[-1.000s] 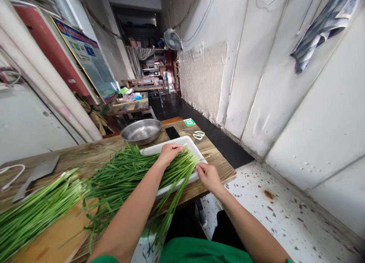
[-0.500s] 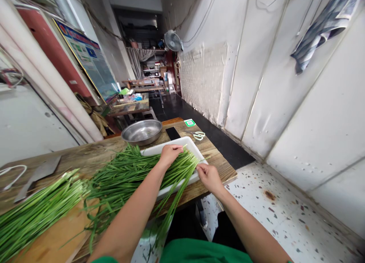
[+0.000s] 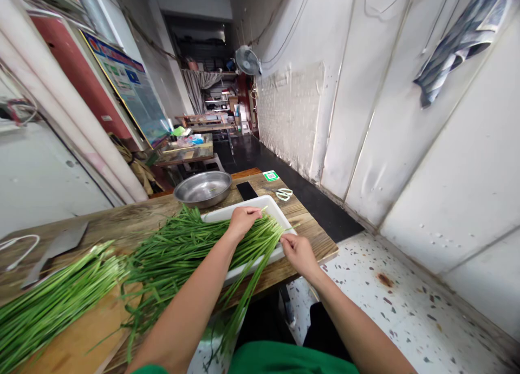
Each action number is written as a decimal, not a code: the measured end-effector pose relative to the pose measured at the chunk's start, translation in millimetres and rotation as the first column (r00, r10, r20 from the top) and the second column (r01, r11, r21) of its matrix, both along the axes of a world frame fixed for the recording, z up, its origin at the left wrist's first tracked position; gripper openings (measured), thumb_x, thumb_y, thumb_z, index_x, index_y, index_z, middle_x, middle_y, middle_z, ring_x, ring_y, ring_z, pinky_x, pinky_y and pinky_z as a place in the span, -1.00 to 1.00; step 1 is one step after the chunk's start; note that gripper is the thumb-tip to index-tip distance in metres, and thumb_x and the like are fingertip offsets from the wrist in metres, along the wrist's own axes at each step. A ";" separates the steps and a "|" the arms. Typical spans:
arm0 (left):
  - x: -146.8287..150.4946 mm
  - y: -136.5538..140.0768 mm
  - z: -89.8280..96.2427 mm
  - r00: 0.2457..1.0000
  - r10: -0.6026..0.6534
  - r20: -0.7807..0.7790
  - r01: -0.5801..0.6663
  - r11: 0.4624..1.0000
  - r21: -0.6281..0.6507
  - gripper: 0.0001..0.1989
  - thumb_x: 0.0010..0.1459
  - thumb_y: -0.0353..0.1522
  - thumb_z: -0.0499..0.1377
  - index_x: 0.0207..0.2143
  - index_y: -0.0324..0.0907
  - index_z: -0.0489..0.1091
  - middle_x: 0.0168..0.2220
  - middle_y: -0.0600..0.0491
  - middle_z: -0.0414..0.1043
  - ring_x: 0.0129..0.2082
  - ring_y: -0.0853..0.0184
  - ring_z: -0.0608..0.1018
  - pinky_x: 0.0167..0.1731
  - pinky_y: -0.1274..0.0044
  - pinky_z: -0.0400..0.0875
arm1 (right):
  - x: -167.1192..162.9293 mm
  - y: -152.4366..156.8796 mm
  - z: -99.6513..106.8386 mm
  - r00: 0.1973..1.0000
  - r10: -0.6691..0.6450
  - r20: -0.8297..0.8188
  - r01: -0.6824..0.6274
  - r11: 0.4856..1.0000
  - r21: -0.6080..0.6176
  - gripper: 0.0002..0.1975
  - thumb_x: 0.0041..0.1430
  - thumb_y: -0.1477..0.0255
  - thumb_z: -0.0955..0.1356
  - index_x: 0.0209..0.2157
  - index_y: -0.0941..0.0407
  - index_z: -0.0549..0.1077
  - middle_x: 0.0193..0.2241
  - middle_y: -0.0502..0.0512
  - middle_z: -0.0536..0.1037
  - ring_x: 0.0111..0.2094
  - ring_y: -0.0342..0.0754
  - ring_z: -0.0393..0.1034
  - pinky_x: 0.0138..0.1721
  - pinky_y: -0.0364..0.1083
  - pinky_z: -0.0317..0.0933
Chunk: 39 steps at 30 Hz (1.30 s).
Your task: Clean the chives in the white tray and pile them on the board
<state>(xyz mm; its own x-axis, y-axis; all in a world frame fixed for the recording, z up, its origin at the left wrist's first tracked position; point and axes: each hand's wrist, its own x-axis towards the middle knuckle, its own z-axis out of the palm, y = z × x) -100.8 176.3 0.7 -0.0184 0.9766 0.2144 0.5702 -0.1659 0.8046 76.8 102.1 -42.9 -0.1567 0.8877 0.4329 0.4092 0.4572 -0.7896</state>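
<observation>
Pinching green stalks [image 3: 266,234], both hands [image 3: 242,221] [image 3: 299,251] have scissors [image 3: 284,194], phone [image 3: 246,190] and metal basin [image 3: 201,202] beyond.

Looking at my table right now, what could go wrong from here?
Some green stalks droop over the near edge of the table, so they might slide off onto the floor. The cleaver lies just behind the other bunch on the cutting board; reaching there without looking could nick a hand. What looks like a phone lies close behind the tray, and may get splashed if the greens are wet.
</observation>
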 end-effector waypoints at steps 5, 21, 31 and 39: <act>-0.7 0.9 -1.7 1.000 -0.005 0.002 0.005 1.000 0.018 -0.79 -0.12 -0.29 0.09 -0.55 -0.21 0.48 -0.35 0.04 0.50 -0.40 0.31 0.47 -0.39 0.55 0.27 | -0.2 1.1 -1.2 1.000 0.001 0.006 -0.001 1.000 -0.008 -0.71 0.06 0.42 0.14 -0.70 0.13 0.18 -0.71 -0.08 0.17 -0.64 -0.21 0.06 -0.55 -0.24 -0.05; 1.5 -2.3 1.5 1.000 -0.012 -0.024 0.013 1.000 0.008 -0.78 -0.11 -0.29 0.08 -0.55 -0.21 0.48 -0.35 0.05 0.51 -0.36 0.29 0.48 -0.33 0.55 0.27 | -0.8 2.4 -2.1 1.000 0.011 0.021 -0.010 1.000 -0.011 -0.73 0.06 0.44 0.13 -0.68 0.14 0.20 -0.70 -0.08 0.19 -0.62 -0.21 0.09 -0.54 -0.24 -0.04; 3.2 -2.9 2.4 1.000 0.002 -0.006 -0.002 1.000 0.004 -0.77 -0.11 -0.29 0.07 -0.62 -0.21 0.44 -0.33 0.04 0.50 -0.31 0.27 0.48 -0.30 0.54 0.25 | -0.6 2.4 -3.5 1.000 0.007 0.005 -0.007 1.000 0.004 -0.71 0.07 0.41 0.13 -0.68 0.14 0.20 -0.71 -0.08 0.19 -0.64 -0.21 0.07 -0.55 -0.24 -0.05; 2.2 -2.6 0.5 1.000 0.005 -0.009 -0.004 1.000 0.025 -0.76 -0.09 -0.28 0.07 -0.60 -0.21 0.45 -0.31 0.04 0.50 -0.35 0.29 0.47 -0.30 0.53 0.26 | -0.9 2.6 -3.3 1.000 0.004 0.006 -0.004 1.000 0.003 -0.71 0.06 0.43 0.14 -0.69 0.14 0.21 -0.72 -0.08 0.18 -0.65 -0.22 0.07 -0.57 -0.24 -0.06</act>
<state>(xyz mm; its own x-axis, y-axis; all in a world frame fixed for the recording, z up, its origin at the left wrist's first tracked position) -98.7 173.7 1.2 -0.0207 0.9708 0.2391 0.5785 -0.1834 0.7948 75.8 104.7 -46.2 -0.1627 0.8858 0.4346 0.4125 0.4612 -0.7856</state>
